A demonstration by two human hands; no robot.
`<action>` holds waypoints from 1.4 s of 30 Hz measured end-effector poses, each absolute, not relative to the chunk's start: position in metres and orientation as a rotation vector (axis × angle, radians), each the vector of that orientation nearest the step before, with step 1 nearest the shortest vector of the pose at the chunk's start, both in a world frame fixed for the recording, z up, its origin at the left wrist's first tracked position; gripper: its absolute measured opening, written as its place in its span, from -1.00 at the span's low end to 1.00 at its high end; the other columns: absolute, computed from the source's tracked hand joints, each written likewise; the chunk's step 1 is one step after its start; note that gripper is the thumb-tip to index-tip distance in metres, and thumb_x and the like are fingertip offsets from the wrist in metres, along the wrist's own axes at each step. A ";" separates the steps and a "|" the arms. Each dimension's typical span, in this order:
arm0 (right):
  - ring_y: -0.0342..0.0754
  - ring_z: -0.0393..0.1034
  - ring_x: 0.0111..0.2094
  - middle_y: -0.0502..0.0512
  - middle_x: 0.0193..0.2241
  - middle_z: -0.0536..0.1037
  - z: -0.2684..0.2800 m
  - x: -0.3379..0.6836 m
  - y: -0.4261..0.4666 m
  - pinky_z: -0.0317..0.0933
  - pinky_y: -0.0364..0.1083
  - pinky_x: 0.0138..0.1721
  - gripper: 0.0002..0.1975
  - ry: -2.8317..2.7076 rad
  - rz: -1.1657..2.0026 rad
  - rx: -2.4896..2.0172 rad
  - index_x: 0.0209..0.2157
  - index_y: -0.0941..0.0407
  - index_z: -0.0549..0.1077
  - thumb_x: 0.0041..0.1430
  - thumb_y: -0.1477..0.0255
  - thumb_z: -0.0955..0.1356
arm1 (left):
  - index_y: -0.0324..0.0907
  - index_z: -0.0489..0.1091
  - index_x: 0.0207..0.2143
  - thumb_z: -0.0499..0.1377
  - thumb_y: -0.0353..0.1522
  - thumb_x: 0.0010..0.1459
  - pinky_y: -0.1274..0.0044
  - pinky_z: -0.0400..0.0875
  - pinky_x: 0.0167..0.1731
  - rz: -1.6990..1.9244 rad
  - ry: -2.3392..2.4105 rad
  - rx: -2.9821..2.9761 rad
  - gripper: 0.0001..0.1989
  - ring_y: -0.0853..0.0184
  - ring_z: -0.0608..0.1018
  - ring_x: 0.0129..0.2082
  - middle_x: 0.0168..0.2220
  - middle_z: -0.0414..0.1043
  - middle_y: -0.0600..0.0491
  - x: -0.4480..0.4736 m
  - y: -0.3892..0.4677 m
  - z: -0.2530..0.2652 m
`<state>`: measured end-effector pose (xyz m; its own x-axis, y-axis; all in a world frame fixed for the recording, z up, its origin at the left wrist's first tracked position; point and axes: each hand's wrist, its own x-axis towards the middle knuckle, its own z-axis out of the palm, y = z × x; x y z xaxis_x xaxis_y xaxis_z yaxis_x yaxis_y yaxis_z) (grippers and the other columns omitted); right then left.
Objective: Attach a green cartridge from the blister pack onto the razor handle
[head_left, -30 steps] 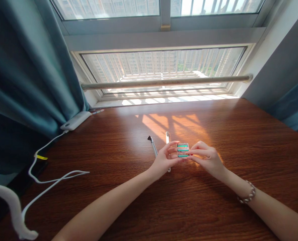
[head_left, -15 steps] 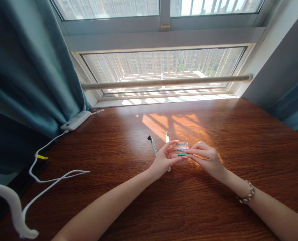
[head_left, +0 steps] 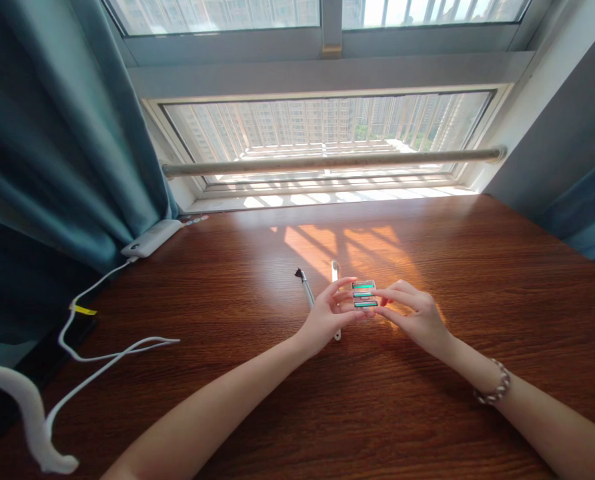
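A small clear case of razor cartridges (head_left: 365,295), with three green-striped cartridges in a row, is held up over the table. My left hand (head_left: 323,315) grips its left side between thumb and fingers. From the right, my right hand (head_left: 417,312) has its index finger and thumb on the case's right edge, beside the middle and lowest cartridges. Behind my left hand lies a silver razor handle (head_left: 307,292) with a black tip. A slim white stick resembling a toothbrush (head_left: 334,270) lies next to it, its middle hidden by my left hand.
The brown wooden table (head_left: 257,407) reaches to the window. At the left a white power strip or adapter (head_left: 152,239) has a white cable (head_left: 70,333) running from it. A curved white stand (head_left: 25,407) is at the lower left, and a blue curtain (head_left: 77,133) hangs behind.
My right thumb and index finger have parted slightly, the index rising along the case's right edge. The case has shifted up a touch; my left hand keeps its hold.
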<state>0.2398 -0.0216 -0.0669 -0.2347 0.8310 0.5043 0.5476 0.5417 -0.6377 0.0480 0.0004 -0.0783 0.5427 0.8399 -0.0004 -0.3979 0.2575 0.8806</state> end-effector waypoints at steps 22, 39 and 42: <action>-0.11 0.33 -0.45 0.04 -0.51 0.43 -0.065 0.237 -0.023 0.23 -0.12 -0.41 -0.90 -1.853 0.329 -1.220 -0.41 0.08 0.52 0.05 0.42 0.34 | -0.14 0.18 0.03 0.27 -0.47 -0.11 0.22 0.33 -0.09 0.838 0.501 1.115 -0.40 0.14 0.51 -0.17 -0.11 0.40 -0.10 0.050 -0.009 -0.085; -0.08 0.30 -0.41 0.05 -0.50 0.40 -0.066 0.238 -0.022 0.21 -0.09 -0.37 -0.94 -1.943 0.264 -1.268 -0.44 0.08 0.48 0.04 0.42 0.35 | -0.12 0.17 0.07 0.25 -0.44 -0.08 0.27 0.34 -0.10 0.787 0.541 1.273 -0.39 0.18 0.51 -0.18 -0.12 0.41 -0.09 0.049 -0.012 -0.086; -0.07 0.30 -0.40 0.05 -0.49 0.40 -0.068 0.238 -0.022 0.21 -0.09 -0.36 -0.93 -1.966 0.217 -1.267 -0.45 0.08 0.46 0.06 0.42 0.33 | -0.12 0.18 0.07 0.25 -0.44 -0.08 0.26 0.34 -0.11 0.776 0.538 1.292 -0.39 0.17 0.51 -0.18 -0.12 0.41 -0.10 0.048 -0.012 -0.087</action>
<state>0.2379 -0.0220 -0.0675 -0.2063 0.8344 0.5111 0.7025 0.4899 -0.5162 0.0485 -0.0124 -0.0868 0.6415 0.7642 0.0675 -0.2056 0.0865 0.9748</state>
